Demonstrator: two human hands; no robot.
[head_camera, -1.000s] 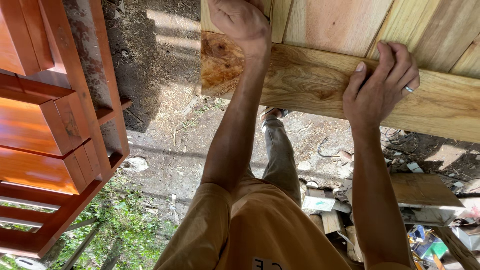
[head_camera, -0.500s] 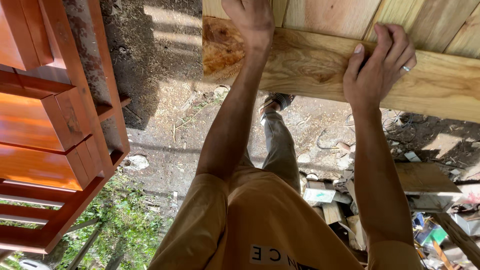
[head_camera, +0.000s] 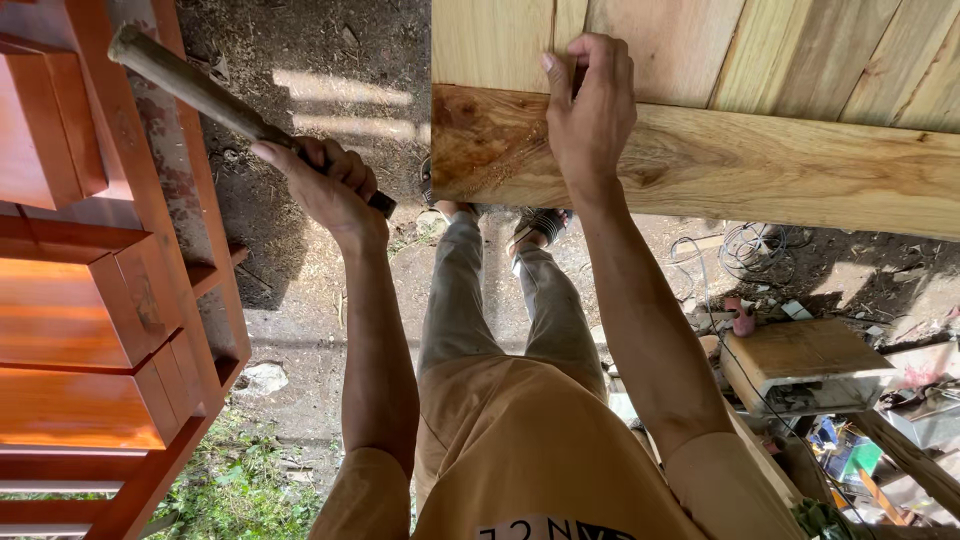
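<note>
My left hand is shut around the wooden handle of a tool that slants up and to the left; its head is not clearly visible. My right hand rests on the knotty cross plank, near that plank's left end. Its fingertips are pinched together at a seam between the pale upright boards. Whatever the fingers pinch is hidden. My legs and feet stand on the dirt below the plank.
An orange-brown panelled wooden frame stands along the left. Dirt ground lies between it and my legs, with grass at the bottom left. At the right are a wooden block, coiled wire and several scraps.
Both hands were on the cross plank before. My left hand has left it and now holds the tool out to the left. My right hand has shifted left along the plank.
</note>
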